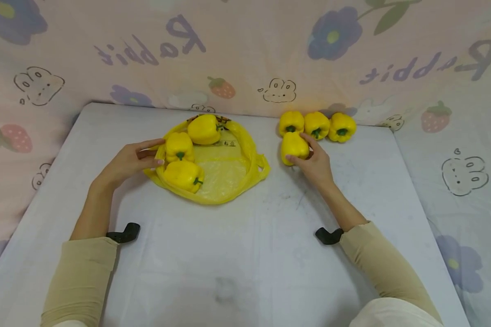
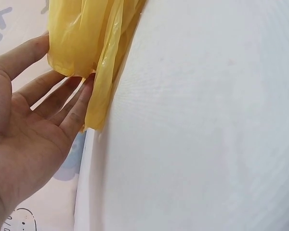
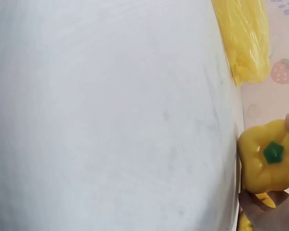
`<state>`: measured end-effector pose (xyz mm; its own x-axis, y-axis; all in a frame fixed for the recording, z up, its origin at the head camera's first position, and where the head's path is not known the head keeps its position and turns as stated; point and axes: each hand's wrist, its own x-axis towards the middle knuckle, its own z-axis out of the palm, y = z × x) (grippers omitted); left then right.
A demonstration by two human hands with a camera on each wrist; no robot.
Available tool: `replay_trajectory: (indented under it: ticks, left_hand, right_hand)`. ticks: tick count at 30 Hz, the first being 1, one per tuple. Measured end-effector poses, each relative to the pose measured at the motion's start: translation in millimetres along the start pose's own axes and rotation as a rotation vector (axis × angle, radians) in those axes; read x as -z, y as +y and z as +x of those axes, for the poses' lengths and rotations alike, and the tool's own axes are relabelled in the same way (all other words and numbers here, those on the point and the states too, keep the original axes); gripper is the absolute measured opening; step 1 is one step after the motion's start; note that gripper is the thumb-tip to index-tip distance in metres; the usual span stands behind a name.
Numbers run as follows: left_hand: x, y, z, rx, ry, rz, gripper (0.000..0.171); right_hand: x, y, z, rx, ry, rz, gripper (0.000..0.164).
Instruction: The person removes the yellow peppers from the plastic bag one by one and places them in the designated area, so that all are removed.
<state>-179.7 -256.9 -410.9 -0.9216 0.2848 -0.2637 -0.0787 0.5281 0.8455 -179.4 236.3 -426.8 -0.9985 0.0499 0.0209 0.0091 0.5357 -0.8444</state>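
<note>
My right hand [image 1: 318, 164] grips a yellow bell pepper [image 1: 293, 149] between thumb and fingers, just in front of a row of peppers. In the right wrist view this bell pepper [image 3: 260, 166] shows its green stem end. On the left lies a yellow plastic bag [image 1: 217, 198], its mouth spread wide. Inside are three bell peppers: one at the back [image 1: 203, 129], one at the left [image 1: 178, 146] and one in front [image 1: 182, 175]. My left hand [image 1: 127, 162] touches the bag's left side with extended fingers. The left wrist view shows fingertips against the plastic bag [image 2: 79, 38].
Three more yellow bell peppers, with the middle one [image 1: 317, 125] between its neighbours, stand at the back edge of the white table [image 1: 212, 254]. A patterned cloth [image 1: 245, 50] hangs behind the table. The bag's handle loop [image 1: 264, 167] points right.
</note>
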Motion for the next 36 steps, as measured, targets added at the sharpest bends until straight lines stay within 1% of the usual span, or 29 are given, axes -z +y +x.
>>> replay_trajectory:
  ticks: [5,15,22,27,36]
  left_hand:
    - [0.2,0.4,1.1,0.008,-0.006,-0.003,0.07]
    - [0.0,0.7,-0.3,0.001,-0.002,-0.002,0.069]
    - [-0.2,1.6,-0.4,0.009,-0.003,0.001,0.07]
    - [-0.2,1.0,0.6,0.011,0.0,0.015,0.071]
    - [1.5,0.9,0.8,0.001,-0.004,0.018,0.07]
  right_hand:
    - [1,2,3,-0.029,-0.017,0.007,0.078]
    - [3,4,4,-0.064,-0.06,0.033,0.084]
    - [4,4,6,-0.058,-0.048,0.045,0.082]
    - [8,-1,7,-0.028,-0.014,0.103,0.073]
    - [15,-17,14,0.093,0.072,0.242,0.063]
